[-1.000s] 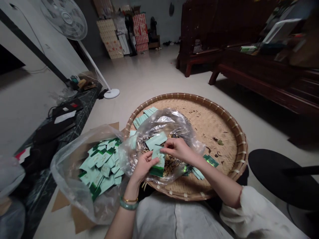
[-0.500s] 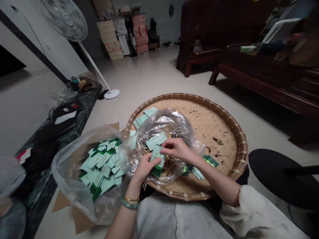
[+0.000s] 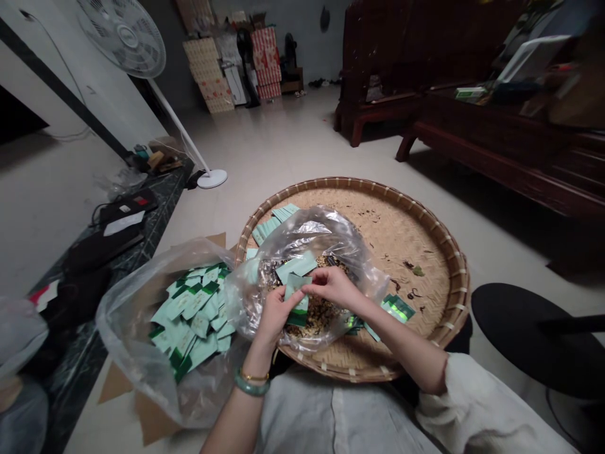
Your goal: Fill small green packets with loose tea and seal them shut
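Between my two hands is a small light-green sachet [image 3: 299, 307] with a dark green end. My left hand [image 3: 275, 313] grips its left side, thumb on the front. With closed fingertips, my right hand [image 3: 333, 285] pinches its upper right part. Beneath them an open clear plastic bag [image 3: 316, 230] holds loose dried bits [image 3: 324, 309] that look like herbs or tea. Another pale green sachet [image 3: 297, 266] lies on top of that bag's contents, just beyond my fingers. The bag rests in a round woven bamboo tray [image 3: 397, 227].
Left of the tray, a large clear bag [image 3: 118, 334] holds a heap of green sachets [image 3: 198, 315]. Rows of sachets [image 3: 271, 224] lie at the tray's far left, dark green packets [image 3: 397, 307] at its right. A white fan [image 3: 212, 178], dark wooden furniture [image 3: 472, 145] and a black round base [image 3: 520, 334] stand around.
My right hand has shifted slightly down and left along the sachet. The sachet's upper part now looks bent or folded, where it was flat and facing me before.
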Demonstrator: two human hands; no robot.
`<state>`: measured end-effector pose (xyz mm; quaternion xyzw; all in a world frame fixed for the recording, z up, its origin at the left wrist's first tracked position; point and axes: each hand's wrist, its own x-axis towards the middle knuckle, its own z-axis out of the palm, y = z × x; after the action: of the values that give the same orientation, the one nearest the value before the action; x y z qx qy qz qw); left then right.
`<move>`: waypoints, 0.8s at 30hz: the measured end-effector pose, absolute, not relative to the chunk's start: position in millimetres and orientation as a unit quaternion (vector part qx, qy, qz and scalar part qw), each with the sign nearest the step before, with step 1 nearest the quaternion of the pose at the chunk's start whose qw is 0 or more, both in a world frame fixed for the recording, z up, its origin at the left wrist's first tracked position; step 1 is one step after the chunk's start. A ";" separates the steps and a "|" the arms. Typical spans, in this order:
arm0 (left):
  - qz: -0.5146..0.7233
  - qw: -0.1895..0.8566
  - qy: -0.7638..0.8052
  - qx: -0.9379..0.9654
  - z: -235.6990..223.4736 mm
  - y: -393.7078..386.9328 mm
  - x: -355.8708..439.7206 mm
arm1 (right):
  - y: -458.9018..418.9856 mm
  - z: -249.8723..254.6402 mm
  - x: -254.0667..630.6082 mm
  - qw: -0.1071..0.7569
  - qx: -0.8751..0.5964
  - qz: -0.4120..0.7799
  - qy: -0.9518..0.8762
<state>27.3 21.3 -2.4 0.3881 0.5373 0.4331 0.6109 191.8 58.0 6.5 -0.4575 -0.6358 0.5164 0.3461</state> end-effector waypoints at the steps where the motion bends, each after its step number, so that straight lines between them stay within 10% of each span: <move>1: 0.430 0.619 0.535 0.381 -3.3 20.6 28.0 | 57.5 5.4 192.6 0.341 -0.463 0.511 -0.639; 24: 0.400 0.627 0.526 0.413 -11.1 13.5 24.0 | 53.7 9.4 197.8 0.426 -0.456 0.457 -0.634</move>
<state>24.0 13.5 -11.1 0.4126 0.5263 0.4001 0.6267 197.8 53.7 9.4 -0.4558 -0.6341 0.4570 0.4258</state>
